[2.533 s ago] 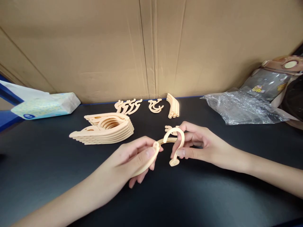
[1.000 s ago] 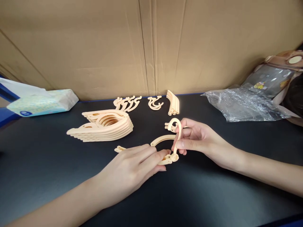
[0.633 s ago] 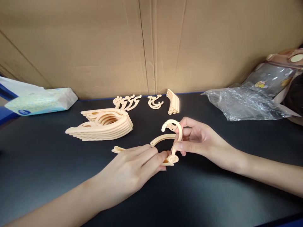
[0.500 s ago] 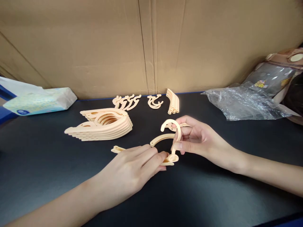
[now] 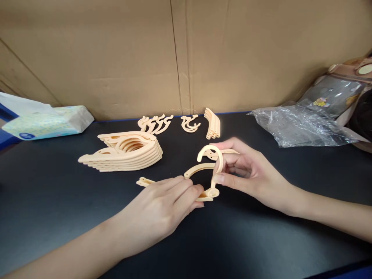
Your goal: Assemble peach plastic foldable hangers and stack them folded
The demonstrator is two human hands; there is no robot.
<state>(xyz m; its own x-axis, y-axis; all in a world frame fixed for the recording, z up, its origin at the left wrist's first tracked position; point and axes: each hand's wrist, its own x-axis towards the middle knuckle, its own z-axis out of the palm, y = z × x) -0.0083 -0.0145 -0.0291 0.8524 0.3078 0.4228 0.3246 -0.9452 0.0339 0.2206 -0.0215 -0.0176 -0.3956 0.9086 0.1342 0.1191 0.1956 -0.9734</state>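
My left hand (image 5: pixel 171 203) is closed on a cream plastic hanger arm (image 5: pixel 144 182), whose ends stick out on both sides of the fingers. Between thumb and fingers, my right hand (image 5: pixel 244 174) pinches a cream hanger hook (image 5: pixel 219 159) held upright. The round foot of the hook meets the right end of the hanger arm; whether it is seated there I cannot tell. Just behind the hands lies a curved cream piece (image 5: pixel 199 169), partly hidden by my right fingers. Another flat cream piece (image 5: pixel 212 155) shows behind the hook, also partly covered.
A stack of folded cream hangers (image 5: pixel 136 162) lies left of centre. Farther back are several loose hooks (image 5: pixel 157 124), more hooks (image 5: pixel 189 124) and a bundle of arms (image 5: pixel 213 124). A tissue pack (image 5: pixel 49 122) stands left; clear plastic wrap (image 5: pixel 299 124) and a bag (image 5: pixel 334 93) are right.
The hook's foot has shifted slightly and turned against the end of the hanger arm. Both hands stay in nearly the same place with the same hold.
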